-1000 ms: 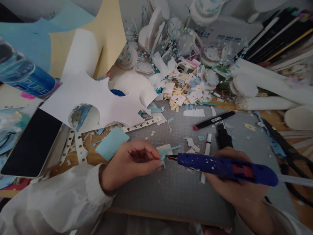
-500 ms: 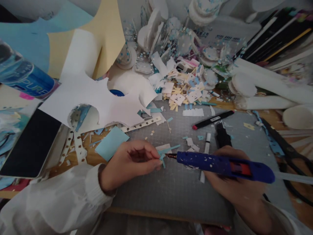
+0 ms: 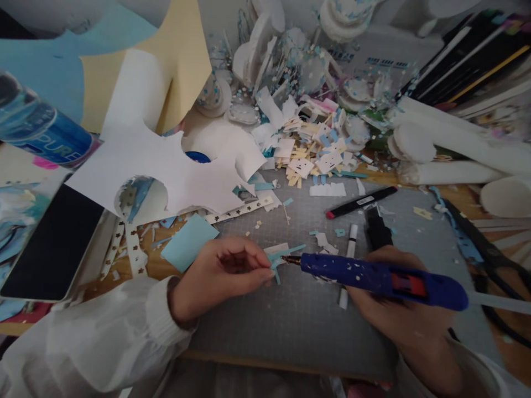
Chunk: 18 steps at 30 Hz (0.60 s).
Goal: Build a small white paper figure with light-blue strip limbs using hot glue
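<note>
Left hand (image 3: 224,271) pinching blue paper piece (image 3: 276,273), right hand (image 3: 396,329) gripping glue gun (image 3: 344,272)

The pinched piece is above the cutting mat (image 3: 269,331), right by the gun's nozzle; whether they touch is unclear. Small paper figures (image 3: 301,167) with drawn faces, seemingly finished, lie heaped behind. The pinched piece looks unfinished, and loose white scraps (image 3: 326,243) lie nearby. A white pen (image 3: 352,239) beneath the gun clutters the working area; scissors (image 3: 492,253) lie at the mat's right edge.
</note>
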Each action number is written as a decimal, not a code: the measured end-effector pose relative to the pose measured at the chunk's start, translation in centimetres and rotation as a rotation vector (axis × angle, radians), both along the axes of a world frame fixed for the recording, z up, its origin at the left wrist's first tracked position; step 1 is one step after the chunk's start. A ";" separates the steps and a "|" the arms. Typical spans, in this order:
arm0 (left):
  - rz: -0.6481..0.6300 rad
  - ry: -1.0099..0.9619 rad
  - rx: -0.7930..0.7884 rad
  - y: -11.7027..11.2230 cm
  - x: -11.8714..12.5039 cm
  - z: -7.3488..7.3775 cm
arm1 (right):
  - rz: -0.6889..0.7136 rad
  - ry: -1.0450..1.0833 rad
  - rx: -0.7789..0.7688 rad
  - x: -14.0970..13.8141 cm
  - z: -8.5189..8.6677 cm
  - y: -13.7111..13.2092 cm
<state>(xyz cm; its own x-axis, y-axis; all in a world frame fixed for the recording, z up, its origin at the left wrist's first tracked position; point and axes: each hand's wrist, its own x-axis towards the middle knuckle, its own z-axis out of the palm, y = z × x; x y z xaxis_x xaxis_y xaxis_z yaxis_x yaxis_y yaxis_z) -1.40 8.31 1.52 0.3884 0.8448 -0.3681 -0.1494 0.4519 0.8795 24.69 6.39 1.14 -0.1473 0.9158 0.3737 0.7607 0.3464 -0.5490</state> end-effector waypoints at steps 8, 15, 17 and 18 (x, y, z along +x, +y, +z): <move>-0.003 0.002 -0.001 0.0 0.0 0.0 | -0.027 -0.003 0.019 0.1 -0.1 -0.1; -0.019 0.009 -0.004 0.0 0.0 -0.1 | -0.021 -0.019 -0.025 0.2 0.0 -0.1; -0.021 0.001 -0.011 0.0 -0.1 0.0 | -0.050 0.003 -0.029 0.2 -0.1 -0.3; -0.023 -0.004 -0.016 0.0 -0.1 0.0 | -0.068 0.011 -0.023 0.1 -0.1 -0.3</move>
<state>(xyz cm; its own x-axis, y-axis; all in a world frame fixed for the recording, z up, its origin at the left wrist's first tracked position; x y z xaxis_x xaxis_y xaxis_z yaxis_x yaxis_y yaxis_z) -1.49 8.30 1.54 0.4096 0.8294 -0.3800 -0.1422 0.4695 0.8714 24.83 6.11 1.03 -0.0805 0.9318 0.3539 0.7759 0.2815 -0.5645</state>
